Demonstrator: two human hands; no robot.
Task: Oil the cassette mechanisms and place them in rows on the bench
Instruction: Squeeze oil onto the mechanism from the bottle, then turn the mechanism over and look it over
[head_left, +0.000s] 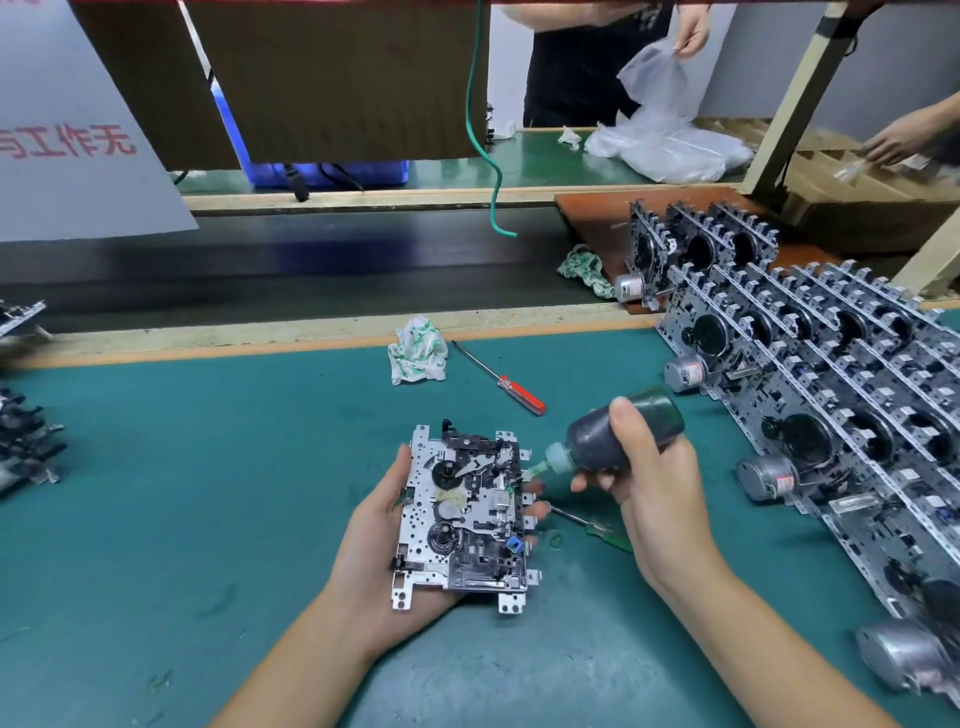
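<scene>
The left hand (379, 540) cradled a cassette mechanism (462, 519) face-up for oiling; the right hand (644, 467) clenched the oil bottle (618, 436) — nozzle tilted toward the mechanism's right edge.

The table (208, 467) is teal-green, and at its centre lies a silver-grey cassette mechanism (462, 519) with black parts and one small blue piece. At two o'clock a dark bottle (623, 436) shows a pale green nozzle; at twelve o'clock sit a red-handled screwdriver (519, 395) and a white rag (418, 358) with green print.
</scene>
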